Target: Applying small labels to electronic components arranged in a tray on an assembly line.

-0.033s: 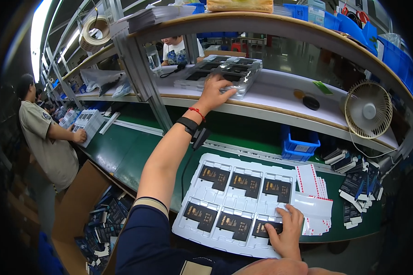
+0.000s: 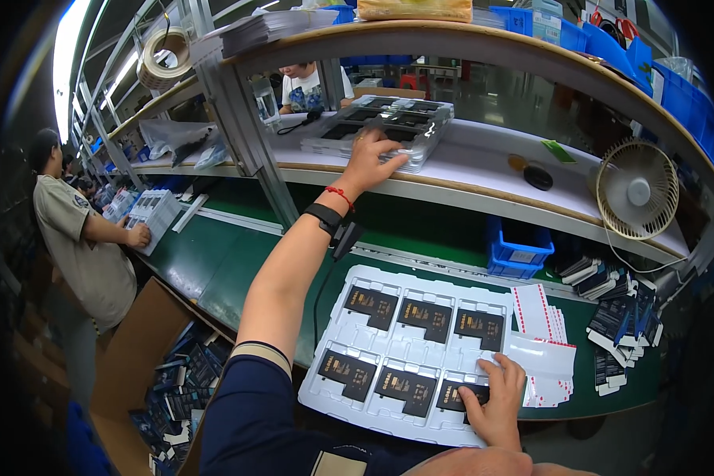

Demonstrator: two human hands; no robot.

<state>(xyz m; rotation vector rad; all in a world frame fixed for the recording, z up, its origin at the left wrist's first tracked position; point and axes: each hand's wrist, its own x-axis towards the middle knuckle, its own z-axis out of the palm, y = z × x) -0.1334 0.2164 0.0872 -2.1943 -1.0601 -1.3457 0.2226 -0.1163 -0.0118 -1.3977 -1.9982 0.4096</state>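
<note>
My left hand (image 2: 367, 163) is stretched up to the shelf and rests on the near edge of a stack of clear plastic trays (image 2: 427, 155) holding dark flat pieces. Its fingers are apart. On the green bench lies a white plastic tray (image 2: 401, 357) with several black L-shaped phone batteries, each in its own compartment. Over the tray's near right corner, my right hand (image 2: 500, 397) has its fingers spread, the thumb by the lower right battery (image 2: 452, 395), which it partly covers. The lower middle battery (image 2: 405, 389) lies uncovered.
Red-edged white sheets (image 2: 543, 357) lie right of the tray, then piled dark small boxes (image 2: 623, 317). Blue bins (image 2: 518, 247) stand behind. A fan (image 2: 637, 190) sits on the shelf. A carton (image 2: 131, 369) of small boxes is at lower left. Co-workers (image 2: 83, 230) are at left and beyond.
</note>
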